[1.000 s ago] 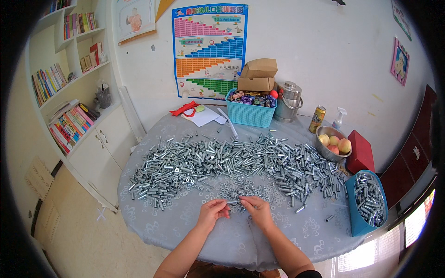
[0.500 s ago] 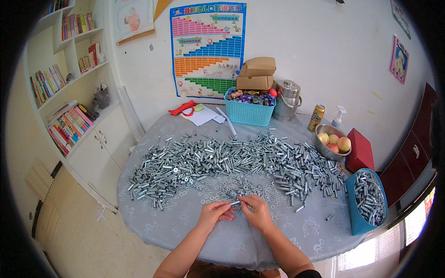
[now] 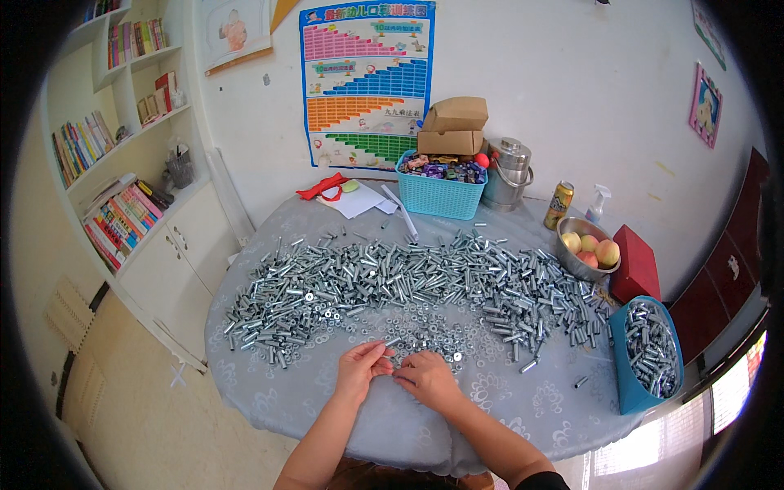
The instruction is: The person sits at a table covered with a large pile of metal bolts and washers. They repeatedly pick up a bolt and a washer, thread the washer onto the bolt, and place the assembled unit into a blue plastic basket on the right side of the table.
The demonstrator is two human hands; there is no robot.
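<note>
My left hand (image 3: 359, 369) is at the near side of the table, thumb and fingers pinched together. A small pale bit shows at its fingertips, too small to name. Close on its right is my right hand (image 3: 429, 379), fingers curled inward and pressed together; whatever they hold is hidden. Just beyond both hands lies a loose scatter of small metal nuts and washers (image 3: 433, 336). One metal sleeve (image 3: 393, 341) shows right by the left fingertips; I cannot tell whether it is held. Behind spreads a broad heap of silvery metal sleeves (image 3: 392, 273).
A blue bin (image 3: 622, 359) full of sleeves stands at the right edge. Nearby are a red box (image 3: 635, 265), a steel bowl (image 3: 572, 263) of fruit, a can (image 3: 559, 206) and a spray bottle (image 3: 598, 204). At the back stand a turquoise basket (image 3: 441, 198) and a metal pot (image 3: 508, 192).
Both hands have shifted left. The metal sleeve that was held between them no longer shows plainly there. My right hand has turned, its back now facing up more.
</note>
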